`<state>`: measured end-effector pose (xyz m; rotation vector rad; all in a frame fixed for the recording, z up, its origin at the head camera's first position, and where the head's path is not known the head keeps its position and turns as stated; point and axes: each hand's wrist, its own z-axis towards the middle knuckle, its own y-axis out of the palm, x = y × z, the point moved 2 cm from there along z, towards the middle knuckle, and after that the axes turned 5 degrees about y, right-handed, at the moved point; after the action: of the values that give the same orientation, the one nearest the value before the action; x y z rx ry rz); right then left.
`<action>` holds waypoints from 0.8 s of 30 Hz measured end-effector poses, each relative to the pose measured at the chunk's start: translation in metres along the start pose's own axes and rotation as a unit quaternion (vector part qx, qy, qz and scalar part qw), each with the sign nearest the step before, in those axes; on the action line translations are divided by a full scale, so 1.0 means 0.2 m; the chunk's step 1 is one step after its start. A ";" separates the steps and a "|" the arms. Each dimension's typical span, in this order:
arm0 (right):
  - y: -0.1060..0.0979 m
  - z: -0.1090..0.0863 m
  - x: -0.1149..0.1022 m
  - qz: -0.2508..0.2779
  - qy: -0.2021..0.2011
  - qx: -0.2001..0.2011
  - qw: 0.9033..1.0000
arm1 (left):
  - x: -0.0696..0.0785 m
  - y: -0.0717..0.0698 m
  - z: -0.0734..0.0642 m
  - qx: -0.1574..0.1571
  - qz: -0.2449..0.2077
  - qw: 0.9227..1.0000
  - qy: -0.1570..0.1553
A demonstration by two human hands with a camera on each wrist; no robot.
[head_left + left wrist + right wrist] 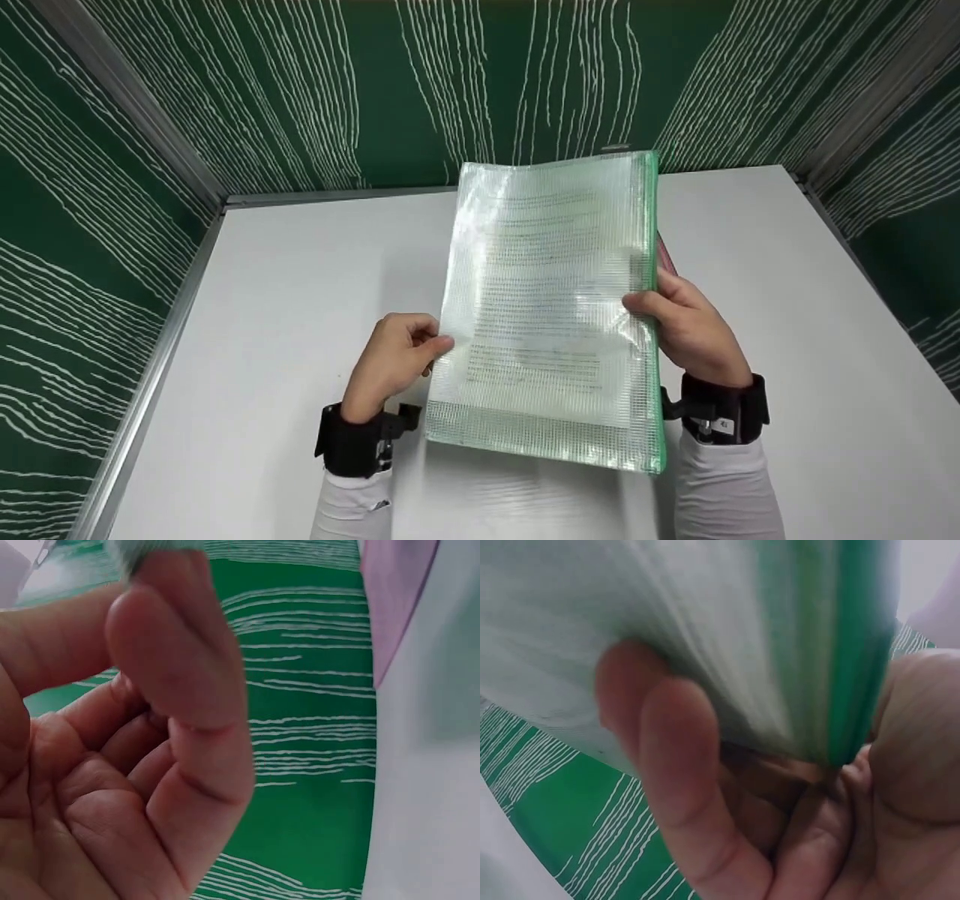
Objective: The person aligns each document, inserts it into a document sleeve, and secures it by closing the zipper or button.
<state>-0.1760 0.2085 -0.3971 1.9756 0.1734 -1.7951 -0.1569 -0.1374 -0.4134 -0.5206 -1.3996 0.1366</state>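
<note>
A clear, grid-textured document pouch [540, 300] with a green right edge is held up in front of me, above the white table. Printed text shows faintly through it. My left hand [394, 356] pinches its left edge between thumb and bent index finger; in the left wrist view only a corner of the pouch [154, 547] shows above the fingertips. With the thumb on its front, my right hand [694, 326] grips the green edge. The right wrist view shows that hand's fingers [679, 750] against the other side of the pouch.
A reddish edge [666, 259] peeks out behind the pouch near the right hand; what it belongs to is hidden. The white tabletop [300, 262] spreads around both arms. Green panels with white wavy lines [405, 90] and metal frame bars [157, 367] enclose it.
</note>
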 end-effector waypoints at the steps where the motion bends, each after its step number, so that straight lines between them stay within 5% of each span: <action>1: 0.00 0.01 0.00 0.003 0.002 0.006 1.000 | 0.00 0.00 0.00 0.010 0.000 1.000 0.003; 9: 0.00 0.02 0.00 -0.029 -0.027 0.017 0.999 | 0.02 -0.03 0.00 0.114 0.012 0.993 0.026; 24: 0.03 0.04 0.02 -0.193 -0.024 0.017 0.981 | 0.04 -0.12 -0.03 0.254 0.061 0.963 0.072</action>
<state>-0.1809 0.1987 -0.3994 2.0229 0.5464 -2.0911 -0.1540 -0.1566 -0.3961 -0.1830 -1.1329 0.5333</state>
